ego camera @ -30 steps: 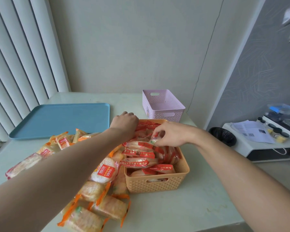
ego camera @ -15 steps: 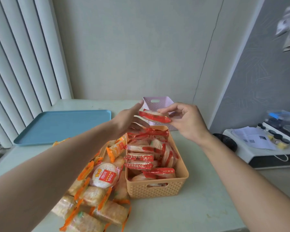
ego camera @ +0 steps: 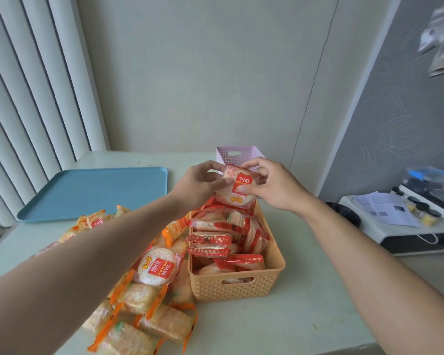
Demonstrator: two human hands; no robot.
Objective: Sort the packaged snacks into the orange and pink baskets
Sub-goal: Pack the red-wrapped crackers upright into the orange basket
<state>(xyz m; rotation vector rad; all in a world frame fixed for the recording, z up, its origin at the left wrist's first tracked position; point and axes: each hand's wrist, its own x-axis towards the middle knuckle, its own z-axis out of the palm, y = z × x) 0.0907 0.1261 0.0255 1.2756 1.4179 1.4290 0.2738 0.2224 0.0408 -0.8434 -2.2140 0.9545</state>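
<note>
Both hands hold one red-labelled rice cracker packet [ego camera: 237, 187] upright above the far end of the orange basket [ego camera: 237, 284]. My left hand [ego camera: 201, 184] pinches its left edge and my right hand [ego camera: 274, 185] pinches its right side. The orange basket is packed with several red-wrapped packets [ego camera: 215, 242]. Behind the hands, the pink basket [ego camera: 237, 155] is mostly hidden. A pile of loose snacks lies left of the orange basket: a white round red-labelled packet [ego camera: 158, 269] and several orange-wrapped brown crackers [ego camera: 149, 319].
A blue tray [ego camera: 95, 192] lies at the table's back left, beside vertical blinds. More loose packets [ego camera: 92, 221] sit near its front edge. To the right, off the table, a low white stand [ego camera: 405, 224] carries papers and small jars, with a black bin [ego camera: 344, 216] beside it.
The hands rose from inside the orange basket with a red packet. Half a second ago it lay flat between them; now it is turned upright with its label facing me.
</note>
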